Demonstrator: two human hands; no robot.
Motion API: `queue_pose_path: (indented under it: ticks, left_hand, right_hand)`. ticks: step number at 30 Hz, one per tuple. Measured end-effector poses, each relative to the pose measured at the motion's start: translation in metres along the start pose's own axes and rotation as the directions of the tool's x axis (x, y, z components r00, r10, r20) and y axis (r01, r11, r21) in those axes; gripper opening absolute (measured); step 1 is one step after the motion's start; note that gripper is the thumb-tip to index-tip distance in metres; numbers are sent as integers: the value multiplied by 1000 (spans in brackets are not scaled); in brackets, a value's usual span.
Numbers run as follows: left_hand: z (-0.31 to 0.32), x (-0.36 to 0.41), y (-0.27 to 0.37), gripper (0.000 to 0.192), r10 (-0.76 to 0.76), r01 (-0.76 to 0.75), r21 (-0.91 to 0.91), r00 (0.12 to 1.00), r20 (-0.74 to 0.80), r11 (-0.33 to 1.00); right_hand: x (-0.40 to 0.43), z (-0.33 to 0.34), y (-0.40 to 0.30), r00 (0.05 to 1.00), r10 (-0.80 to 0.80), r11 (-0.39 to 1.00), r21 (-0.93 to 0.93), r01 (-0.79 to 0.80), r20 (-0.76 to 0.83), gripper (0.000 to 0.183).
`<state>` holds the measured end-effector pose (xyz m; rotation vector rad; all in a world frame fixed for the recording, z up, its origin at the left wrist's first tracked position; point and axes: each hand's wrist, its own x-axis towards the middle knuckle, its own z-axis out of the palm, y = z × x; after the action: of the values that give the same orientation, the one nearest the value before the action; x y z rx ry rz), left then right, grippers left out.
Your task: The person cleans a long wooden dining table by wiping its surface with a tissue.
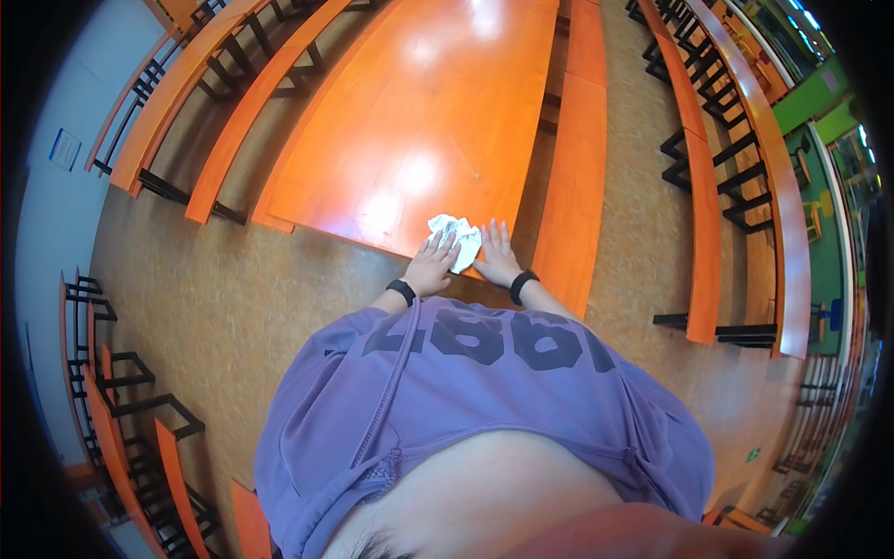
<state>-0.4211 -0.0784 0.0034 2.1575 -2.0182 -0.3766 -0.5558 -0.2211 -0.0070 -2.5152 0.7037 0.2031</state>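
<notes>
A crumpled white cloth or tissue (pixel 466 246) lies on the near end of a long orange table (pixel 419 119), close to its front edge. My left hand (pixel 433 267) is laid over the cloth's left side, fingers spread, holding it down against the tabletop. Just right of the cloth, my right hand (pixel 497 257) rests palm down near the table's right corner with nothing in it. Its thumb side is at the cloth's edge; whether they touch is hard to tell. Each wrist wears a black band.
Along the table's right side runs an orange bench (pixel 574 154); another bench (pixel 279 218) shows partly under its left edge. More orange tables and benches (pixel 698 209) with black metal legs stand on both sides. Brown patterned floor (pixel 209 279) lies between the rows.
</notes>
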Motion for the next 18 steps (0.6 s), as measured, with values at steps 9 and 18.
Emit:
queue_pose_path:
  ticks: [9,18]
  left_hand:
    - [6,-4,-5,73,-232,233,1,969,-84,973]
    - [6,-10,-8,77,-446,451,2,885,-132,893]
  right_hand:
    - [-1,3,5,999,-21,1000,5,21,-39,77]
    - [-2,2,5,999,-27,1000,14,27,-36,77]
